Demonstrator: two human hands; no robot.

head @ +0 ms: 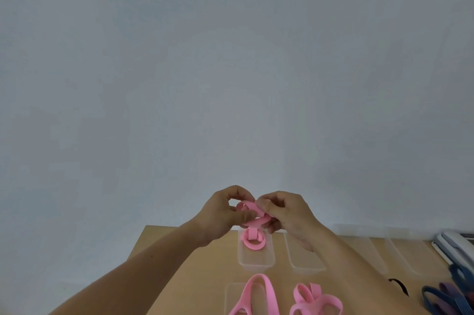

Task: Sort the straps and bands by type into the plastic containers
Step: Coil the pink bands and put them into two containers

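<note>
The fingers (264,206) of the right hand (286,213) are curled and pinch one end of a pink band (252,215), while the thumb and fingers of the left hand (224,214) pinch its other end. The band is twisted into a loop between the two hands, held up above the far edge of the table (205,276). Directly below it stands a clear plastic container (256,259) with a knotted pink band (253,237) lying in its far end. Just to the right is a second clear container (305,262), partly hidden by the right forearm, and further clear containers (407,255) stand beyond it. Nearer the person, an open pink loop (259,277) lies over another clear container (232,294), and a loosely tied pink band (311,294) rests on the table beside it. Blue and purple bands (436,299) lie at the right edge, near a white and grey object (454,245) that I cannot make out.
</note>
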